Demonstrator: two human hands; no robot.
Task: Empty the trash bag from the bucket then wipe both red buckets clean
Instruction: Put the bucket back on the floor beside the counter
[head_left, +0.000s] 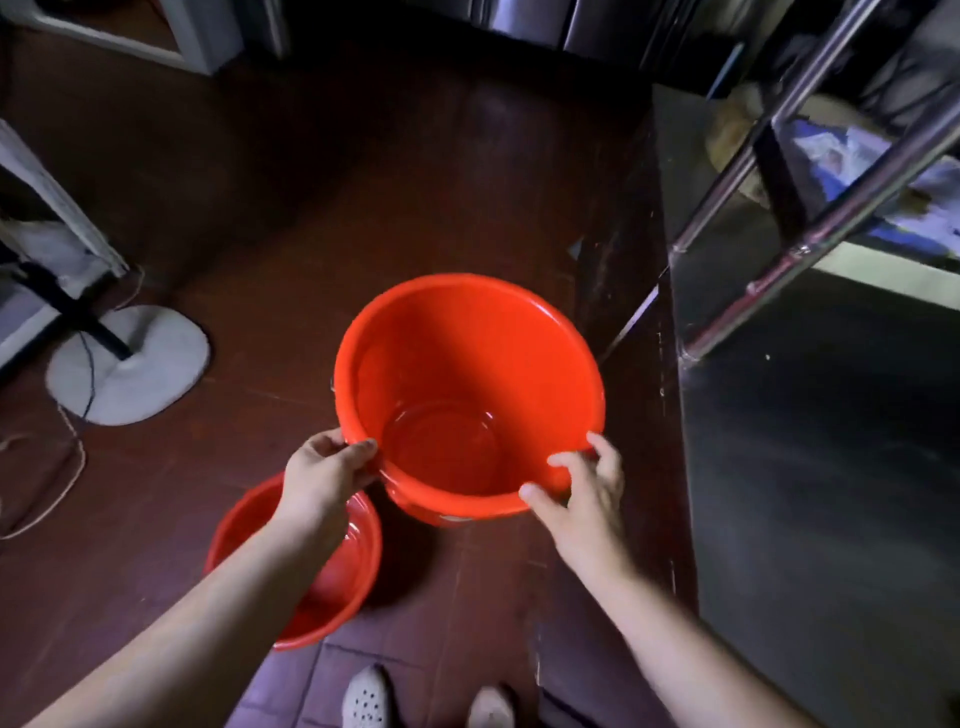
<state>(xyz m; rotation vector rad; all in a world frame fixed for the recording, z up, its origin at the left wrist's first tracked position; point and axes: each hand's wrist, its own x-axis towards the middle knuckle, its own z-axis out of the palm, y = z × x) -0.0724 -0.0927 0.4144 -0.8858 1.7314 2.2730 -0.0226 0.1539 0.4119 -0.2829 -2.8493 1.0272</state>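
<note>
Both hands carry one red bucket (470, 384) above the dark red floor (291, 218), its mouth tilted toward the camera and its inside bare. The left hand (324, 473) has a closed grip on the near-left rim, thumb inside and fingers outside. The right hand (587, 499) takes the near-right rim with spread fingers, the thumb at the lip; how tightly its grip is clenched I cannot tell.

Below the left forearm stands the second red bucket (337, 577) on the floor, partly hidden by that arm. Just beside the right grip rises the edge of a steel surface (810, 441) with slanted metal rails (831, 171) above it. Left of the left grip the floor lies open up to a white fan base (135, 364) and a loose cord (47, 499).
</note>
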